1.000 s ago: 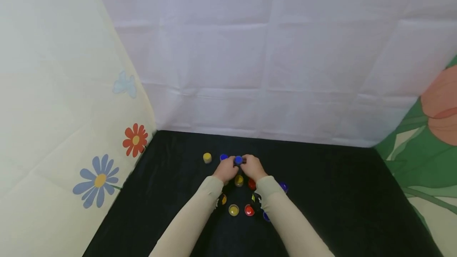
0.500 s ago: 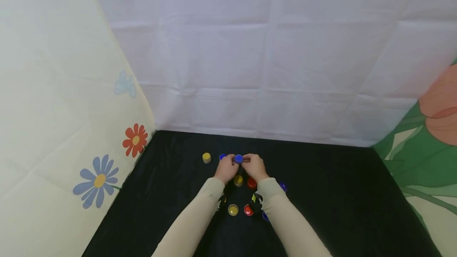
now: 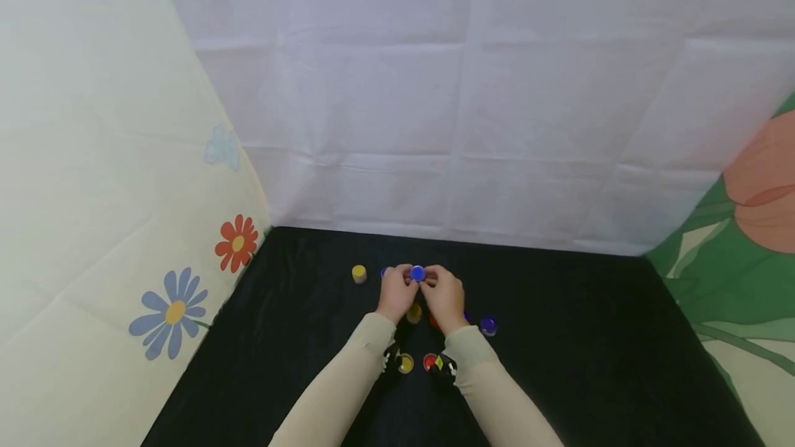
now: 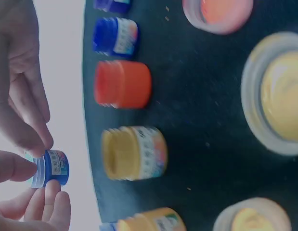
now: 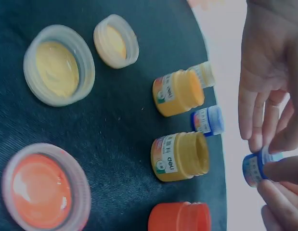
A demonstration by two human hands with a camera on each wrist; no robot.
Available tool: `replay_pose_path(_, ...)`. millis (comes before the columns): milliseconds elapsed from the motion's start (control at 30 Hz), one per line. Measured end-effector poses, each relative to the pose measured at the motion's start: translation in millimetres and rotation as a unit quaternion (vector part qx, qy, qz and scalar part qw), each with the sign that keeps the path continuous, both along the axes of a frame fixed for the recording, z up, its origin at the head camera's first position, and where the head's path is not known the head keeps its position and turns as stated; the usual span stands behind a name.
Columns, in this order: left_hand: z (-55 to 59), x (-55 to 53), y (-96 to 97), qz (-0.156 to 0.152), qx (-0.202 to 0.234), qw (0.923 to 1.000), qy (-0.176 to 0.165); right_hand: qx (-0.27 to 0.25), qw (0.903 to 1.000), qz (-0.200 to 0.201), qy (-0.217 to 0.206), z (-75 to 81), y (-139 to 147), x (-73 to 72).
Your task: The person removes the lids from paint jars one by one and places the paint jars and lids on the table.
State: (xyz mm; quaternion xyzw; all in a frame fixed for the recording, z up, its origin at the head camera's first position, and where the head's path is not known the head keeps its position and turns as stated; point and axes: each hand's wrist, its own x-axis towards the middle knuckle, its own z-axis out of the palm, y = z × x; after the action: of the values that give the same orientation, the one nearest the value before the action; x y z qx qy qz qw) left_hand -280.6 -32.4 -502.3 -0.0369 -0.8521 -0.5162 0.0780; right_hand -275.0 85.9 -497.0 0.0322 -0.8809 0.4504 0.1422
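Observation:
My left hand [image 3: 396, 293] and right hand [image 3: 446, 297] meet at a small blue paint jar [image 3: 417, 273], held up above the far part of the table. Fingers of both hands pinch it from either side. In the left wrist view the labelled body of this blue jar [image 4: 58, 162] shows between the fingertips, with a paler ridged end partly covered. Closest beneath the hands stand a yellow paint jar [image 4: 139, 153] and a red paint jar [image 4: 127, 84], both without lids. Another blue jar [image 5: 207, 120] with a translucent lid stands farther back, mostly hidden by my left hand in the head view.
A yellow-topped jar [image 3: 359, 274] stands at the far left. An orange jar [image 5: 175, 94] and blue jars [image 4: 115, 36] flank the yellow and red ones. Upturned lids with yellow [image 3: 406, 363] and red [image 3: 430, 362] paint lie nearer on the black cloth [image 3: 590, 336].
Both hands have shifted slightly away from me with the blue jar between them. My right forearm has moved a little left, uncovering a blue jar at the right and covering a blue lid.

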Motion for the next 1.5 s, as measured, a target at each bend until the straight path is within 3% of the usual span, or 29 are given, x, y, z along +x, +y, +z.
replay_pose_path(167, 6.1, 21.0, 8.4, -0.036, 0.032, 0.9988, 0.01, 0.019, 0.9984, -0.025, 0.046, -0.6, 15.8, 24.8)
replay_pose_path(300, 5.7, 45.7, 14.2, -0.05, 0.044, 0.9975, 0.022, 0.035, 0.9955, -0.024, 0.084, -2.7, 28.1, 50.3)
replay_pose_path(500, 5.9, 85.1, 16.0, -0.092, 0.07, 0.9933, 0.004, 0.052, 0.9895, -0.032, 0.131, -3.8, 42.3, 94.5)
replay_pose_path(600, 0.9, 106.7, 16.8, -0.116, 0.052, 0.9919, -0.011, 0.047, 0.9913, -0.039, 0.117, -10.3, 49.7, 119.7)
replay_pose_path(700, -6.9, 128.0, 17.0, -0.135, 0.018, 0.9901, -0.032, 0.036, 0.9963, -0.043, 0.065, -18.1, 56.3, 144.8)
replay_pose_path(867, -21.9, 156.4, 14.6, -0.184, -0.016, 0.9787, -0.089, -0.003, 0.9997, -0.025, 0.003, -35.2, 64.1, 179.8)
replay_pose_path(1000, -35.2, 164.8, 13.5, -0.207, -0.02, 0.9698, -0.127, -0.036, 0.999, -0.004, -0.028, -48.0, 68.1, 191.4)
replay_pose_path(1133, -48.8, 165.9, 14.0, -0.213, -0.008, 0.9633, -0.163, -0.073, 0.9921, 0.016, -0.1, -52.5, 72.5, 194.1)
replay_pose_path(1233, -58.7, 165.7, 13.8, -0.22, 0.011, 0.9597, -0.174, -0.091, 0.9875, 0.02, -0.127, -55.3, 74.9, 194.7)
replay_pose_path(1367, -68.7, 163.1, 12.6, -0.229, 0.041, 0.9566, -0.175, -0.099, 0.9876, 0.029, -0.118, -59.4, 77.6, 193.0)
replay_pose_path(1500, -74.9, 158.7, 11.8, -0.233, 0.075, 0.9526, -0.181, -0.104, 0.9904, 0.039, -0.083, -66.2, 80.0, 191.4)
